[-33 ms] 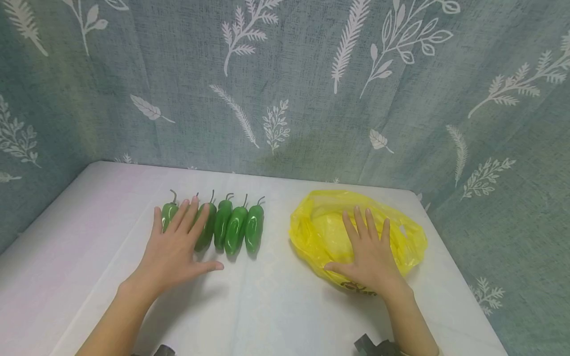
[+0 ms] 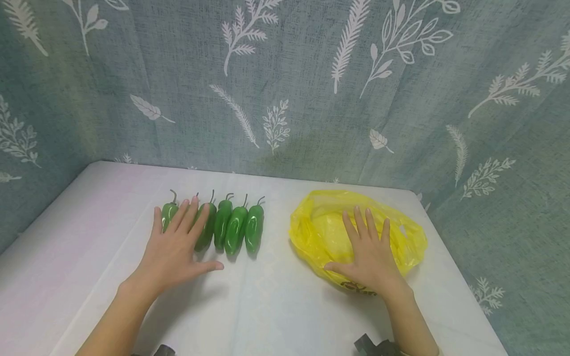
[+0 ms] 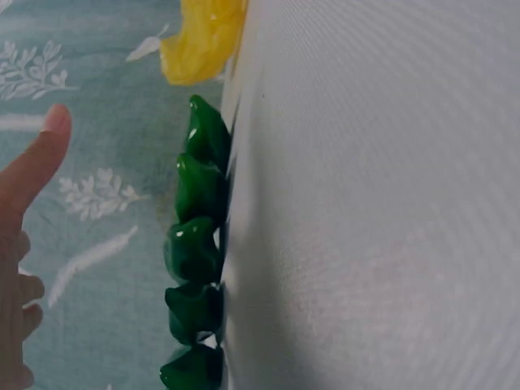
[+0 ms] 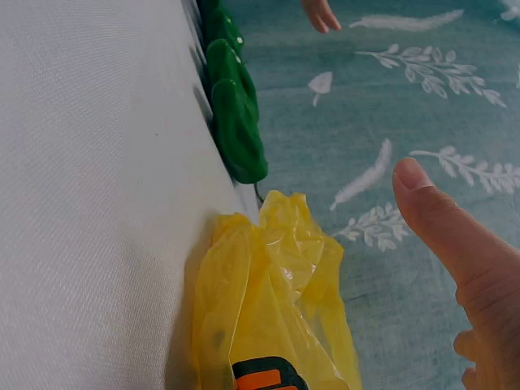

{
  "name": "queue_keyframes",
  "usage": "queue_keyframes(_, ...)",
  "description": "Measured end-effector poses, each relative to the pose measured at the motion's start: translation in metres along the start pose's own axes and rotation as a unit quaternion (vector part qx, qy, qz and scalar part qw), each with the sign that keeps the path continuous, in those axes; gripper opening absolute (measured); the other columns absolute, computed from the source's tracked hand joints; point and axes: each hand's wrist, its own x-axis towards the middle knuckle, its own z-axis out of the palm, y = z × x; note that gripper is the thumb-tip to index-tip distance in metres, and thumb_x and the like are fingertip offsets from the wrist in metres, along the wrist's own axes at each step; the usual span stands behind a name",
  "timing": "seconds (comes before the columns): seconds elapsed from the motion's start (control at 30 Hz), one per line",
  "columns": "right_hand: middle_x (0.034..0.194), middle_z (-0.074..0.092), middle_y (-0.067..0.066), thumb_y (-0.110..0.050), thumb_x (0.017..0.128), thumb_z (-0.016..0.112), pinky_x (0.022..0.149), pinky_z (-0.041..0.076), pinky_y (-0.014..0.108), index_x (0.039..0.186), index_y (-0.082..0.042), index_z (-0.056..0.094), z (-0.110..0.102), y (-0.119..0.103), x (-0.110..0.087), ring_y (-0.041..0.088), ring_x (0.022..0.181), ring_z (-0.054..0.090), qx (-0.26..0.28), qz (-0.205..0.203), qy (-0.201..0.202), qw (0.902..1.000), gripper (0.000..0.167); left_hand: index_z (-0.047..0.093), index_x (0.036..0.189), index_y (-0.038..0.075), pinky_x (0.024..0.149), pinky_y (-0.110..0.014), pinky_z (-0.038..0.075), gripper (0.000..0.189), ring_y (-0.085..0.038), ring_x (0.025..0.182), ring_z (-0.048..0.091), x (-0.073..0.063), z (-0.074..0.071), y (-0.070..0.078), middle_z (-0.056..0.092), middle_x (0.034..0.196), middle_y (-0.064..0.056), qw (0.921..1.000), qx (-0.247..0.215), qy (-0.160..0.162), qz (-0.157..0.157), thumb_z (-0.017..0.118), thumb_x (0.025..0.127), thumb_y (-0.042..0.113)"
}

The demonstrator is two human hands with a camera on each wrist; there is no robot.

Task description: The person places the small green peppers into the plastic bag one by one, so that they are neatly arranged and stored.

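Several glossy green peppers point(image 2: 236, 231) with thin stems lie side by side in a row on the white table point(image 2: 276, 316). My left hand point(image 2: 172, 254) is spread above the left end of that row and hides part of it in the head view. The left wrist view shows this hand point(image 3: 24, 236) raised apart from the peppers point(image 3: 199, 191). At the right lies a crumpled yellow plastic bag point(image 2: 307, 235), its mouth loosely spread. Over it hovers my right hand point(image 2: 370, 259), fingers straight and holding nothing. Dark print marks the bag point(image 4: 244, 309) in the right wrist view.
A grey-green curtain point(image 2: 187, 143) with white leaf patterns hangs behind the table and along both sides. Dark wrist-worn gear point(image 2: 376, 346) shows at the bottom edge of the head view. White tabletop lies between the peppers and the bag.
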Motion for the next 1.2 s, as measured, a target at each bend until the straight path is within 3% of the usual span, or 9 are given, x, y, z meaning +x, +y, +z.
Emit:
queue_keyframes(0.2, 0.157, 0.008, 0.02, -0.077, 0.07, 0.058, 0.109, -0.008, 0.067, 0.153, -0.012, 0.013, 0.0, 0.001, -0.001, 0.042, 0.143, 0.003, 0.003, -0.002, 0.005, 1.0, 0.114, 0.026, 0.148, 0.004, 0.109, -0.068, -0.006, 0.116, -0.043, 0.139, 0.024, 0.0, 0.001, -0.001, 0.024, 0.152, -0.024, 1.0, -0.001, 0.0, 0.0, 0.06, 0.064, 0.077)
queue_keyframes(0.43, 0.157, 0.009, 0.019, -0.077, 0.07, 0.058, 0.11, -0.007, 0.067, 0.153, -0.013, 0.011, 0.0, 0.003, 0.0, 0.041, 0.144, 0.003, 0.0, 0.0, 0.005, 1.0, 0.115, 0.017, 0.151, 0.007, 0.108, -0.07, -0.003, 0.12, -0.044, 0.138, 0.023, 0.001, 0.002, -0.002, 0.023, 0.152, -0.025, 0.9999, -0.009, -0.004, -0.006, 0.061, 0.064, 0.077)
queue_keyframes(0.67, 0.157, 0.009, 0.019, -0.077, 0.07, 0.058, 0.11, -0.006, 0.067, 0.153, -0.013, 0.011, 0.001, 0.004, -0.001, 0.04, 0.144, 0.003, 0.0, 0.001, 0.009, 1.0, 0.115, 0.013, 0.152, 0.006, 0.108, -0.07, -0.002, 0.124, -0.043, 0.14, 0.019, 0.001, 0.001, -0.003, 0.013, 0.156, -0.023, 0.9994, -0.03, -0.01, -0.012, 0.067, 0.063, 0.073)
queue_keyframes(0.87, 0.158, 0.008, 0.018, -0.076, 0.07, 0.059, 0.11, -0.006, 0.066, 0.153, -0.012, 0.011, 0.001, 0.006, -0.002, 0.039, 0.144, 0.002, 0.002, 0.003, 0.012, 0.9999, 0.116, 0.011, 0.152, 0.006, 0.106, -0.073, 0.004, 0.126, -0.042, 0.14, 0.019, 0.0, 0.002, -0.006, 0.017, 0.154, -0.024, 0.9995, -0.029, -0.008, -0.012, 0.065, 0.062, 0.075)
queue_keyframes(1.2, 0.157, 0.011, 0.019, -0.072, 0.068, 0.064, 0.109, -0.003, 0.068, 0.153, -0.01, 0.01, 0.002, 0.014, -0.001, 0.039, 0.144, 0.007, 0.033, 0.0, 0.029, 0.999, 0.118, 0.007, 0.152, 0.005, 0.111, -0.065, -0.005, 0.126, -0.041, 0.141, 0.017, 0.0, 0.002, -0.008, 0.015, 0.156, -0.021, 0.9984, -0.052, -0.011, -0.018, 0.067, 0.064, 0.072)
